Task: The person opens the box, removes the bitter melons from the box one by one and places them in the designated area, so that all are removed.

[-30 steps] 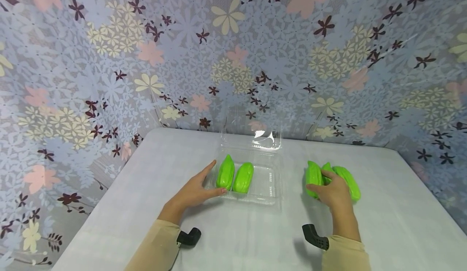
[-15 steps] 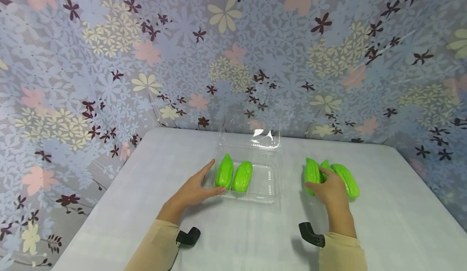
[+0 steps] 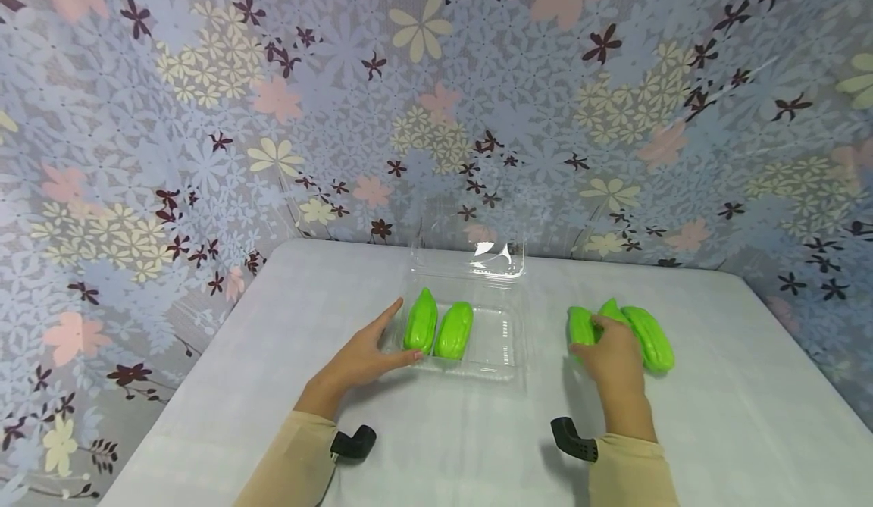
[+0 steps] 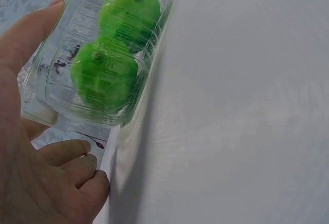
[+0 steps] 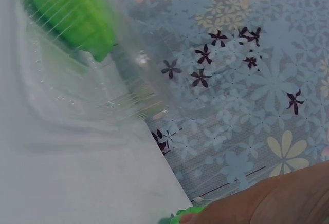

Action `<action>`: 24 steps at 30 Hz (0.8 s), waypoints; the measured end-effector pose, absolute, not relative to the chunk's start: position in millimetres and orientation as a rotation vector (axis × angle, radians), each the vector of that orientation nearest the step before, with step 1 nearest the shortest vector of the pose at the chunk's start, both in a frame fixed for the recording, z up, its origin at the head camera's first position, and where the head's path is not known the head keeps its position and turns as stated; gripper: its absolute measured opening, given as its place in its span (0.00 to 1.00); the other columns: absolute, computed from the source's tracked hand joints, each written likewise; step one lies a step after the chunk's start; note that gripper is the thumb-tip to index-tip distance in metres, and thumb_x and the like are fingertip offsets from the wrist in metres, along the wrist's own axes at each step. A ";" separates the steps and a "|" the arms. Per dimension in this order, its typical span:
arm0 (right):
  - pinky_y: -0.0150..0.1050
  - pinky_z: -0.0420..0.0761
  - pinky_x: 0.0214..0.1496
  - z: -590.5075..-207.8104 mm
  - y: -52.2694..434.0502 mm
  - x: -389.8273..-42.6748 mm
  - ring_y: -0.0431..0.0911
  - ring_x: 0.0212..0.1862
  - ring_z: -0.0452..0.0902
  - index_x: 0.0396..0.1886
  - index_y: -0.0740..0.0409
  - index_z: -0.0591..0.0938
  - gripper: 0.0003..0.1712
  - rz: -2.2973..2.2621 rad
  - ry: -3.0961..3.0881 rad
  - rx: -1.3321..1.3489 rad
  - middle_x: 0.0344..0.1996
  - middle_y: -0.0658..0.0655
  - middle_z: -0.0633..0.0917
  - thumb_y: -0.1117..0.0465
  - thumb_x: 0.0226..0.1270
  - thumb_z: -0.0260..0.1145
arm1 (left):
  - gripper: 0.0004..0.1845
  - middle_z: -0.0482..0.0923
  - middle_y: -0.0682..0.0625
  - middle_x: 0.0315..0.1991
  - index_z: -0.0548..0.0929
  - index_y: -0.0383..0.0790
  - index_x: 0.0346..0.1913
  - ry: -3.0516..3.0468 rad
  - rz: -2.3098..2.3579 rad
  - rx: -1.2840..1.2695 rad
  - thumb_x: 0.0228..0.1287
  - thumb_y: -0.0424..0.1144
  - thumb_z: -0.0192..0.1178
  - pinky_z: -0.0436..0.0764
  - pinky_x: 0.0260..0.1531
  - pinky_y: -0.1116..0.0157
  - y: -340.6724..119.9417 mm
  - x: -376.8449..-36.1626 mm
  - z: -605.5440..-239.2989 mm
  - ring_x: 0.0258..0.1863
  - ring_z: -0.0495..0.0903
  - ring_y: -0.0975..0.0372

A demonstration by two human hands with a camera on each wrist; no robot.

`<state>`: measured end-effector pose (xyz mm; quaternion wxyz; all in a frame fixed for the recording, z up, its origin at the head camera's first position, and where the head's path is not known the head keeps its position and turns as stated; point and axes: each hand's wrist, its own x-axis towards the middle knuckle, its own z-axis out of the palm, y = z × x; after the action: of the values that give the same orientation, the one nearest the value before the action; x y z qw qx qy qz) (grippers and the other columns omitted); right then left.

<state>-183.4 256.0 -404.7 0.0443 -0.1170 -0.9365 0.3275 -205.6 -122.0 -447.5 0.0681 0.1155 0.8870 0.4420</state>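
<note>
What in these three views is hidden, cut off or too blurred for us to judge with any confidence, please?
- Head view: the right hand covers the near ends of the loose green gourds, so its grip cannot be read.
- Right wrist view: only an edge of the right hand shows at the bottom corner; its fingers are cut off.
- Left wrist view: the ribbed wall of the clear tray blurs the two gourds inside.

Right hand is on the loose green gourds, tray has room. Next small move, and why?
Probably lift the leftmost loose gourd that the right hand grips toward the clear tray: two gourds fill its left side, its right side is bare, and the left hand steadies it.
</note>
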 end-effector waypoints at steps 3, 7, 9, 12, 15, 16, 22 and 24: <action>0.65 0.65 0.67 -404.5 254.2 -183.2 0.72 0.66 0.63 0.69 0.75 0.69 0.40 0.951 -2.870 -0.383 0.66 0.77 0.70 0.63 0.60 0.72 | 0.56 0.53 0.47 0.79 0.53 0.60 0.81 2.664 1.339 0.344 0.53 0.63 0.73 0.56 0.71 0.40 -121.8 -205.1 -445.4 0.77 0.52 0.47; 0.67 0.71 0.60 -403.0 252.9 -183.0 0.73 0.63 0.66 0.69 0.70 0.70 0.40 0.876 -2.896 -0.445 0.65 0.76 0.71 0.60 0.60 0.73 | 0.57 0.53 0.47 0.79 0.53 0.58 0.81 2.664 1.336 0.347 0.52 0.64 0.73 0.56 0.71 0.39 -121.5 -205.6 -444.7 0.77 0.52 0.47; 0.68 0.72 0.57 -402.5 252.7 -182.8 0.75 0.62 0.67 0.69 0.68 0.71 0.40 0.852 -2.899 -0.472 0.65 0.76 0.71 0.59 0.60 0.74 | 0.58 0.53 0.46 0.79 0.53 0.58 0.81 2.664 1.334 0.347 0.52 0.64 0.73 0.56 0.71 0.39 -121.4 -205.6 -444.6 0.77 0.52 0.46; 0.69 0.73 0.55 -401.7 253.1 -182.6 0.76 0.61 0.66 0.69 0.65 0.72 0.40 0.856 -2.877 -0.494 0.65 0.77 0.71 0.58 0.59 0.75 | 0.57 0.53 0.46 0.79 0.53 0.58 0.81 2.664 1.331 0.341 0.52 0.64 0.73 0.56 0.71 0.39 -121.2 -205.6 -444.6 0.77 0.52 0.46; 0.69 0.74 0.54 -399.3 253.5 -182.1 0.76 0.61 0.66 0.69 0.64 0.72 0.40 0.879 -2.849 -0.508 0.65 0.77 0.70 0.58 0.59 0.75 | 0.57 0.53 0.46 0.79 0.53 0.59 0.81 2.662 1.331 0.334 0.52 0.63 0.73 0.55 0.71 0.39 -121.0 -205.4 -444.5 0.77 0.52 0.46; 0.70 0.74 0.53 -398.1 253.6 -181.8 0.77 0.61 0.66 0.70 0.64 0.72 0.40 0.883 -2.843 -0.512 0.65 0.77 0.70 0.58 0.59 0.75 | 0.57 0.53 0.46 0.79 0.53 0.59 0.81 2.662 1.332 0.333 0.52 0.63 0.73 0.55 0.71 0.39 -121.0 -205.5 -444.4 0.77 0.52 0.46; 0.70 0.69 0.61 -388.4 251.5 -178.9 0.75 0.66 0.61 0.73 0.64 0.68 0.42 0.911 -2.779 -0.536 0.68 0.77 0.65 0.53 0.63 0.72 | 0.57 0.53 0.46 0.79 0.52 0.58 0.81 2.659 1.338 0.340 0.52 0.64 0.73 0.55 0.70 0.38 -121.2 -206.2 -445.6 0.76 0.52 0.46; 0.69 0.65 0.65 -384.7 248.8 -177.6 0.73 0.69 0.59 0.76 0.64 0.64 0.46 0.949 -2.719 -0.536 0.70 0.77 0.63 0.50 0.64 0.71 | 0.57 0.53 0.46 0.79 0.52 0.57 0.81 2.659 1.336 0.342 0.53 0.63 0.73 0.55 0.70 0.38 -121.2 -206.4 -446.3 0.76 0.52 0.46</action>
<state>-177.6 248.8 -384.7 0.1060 -0.1819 -0.9229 0.3223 -206.4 -121.2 -446.3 0.0731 0.1139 0.8853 0.4449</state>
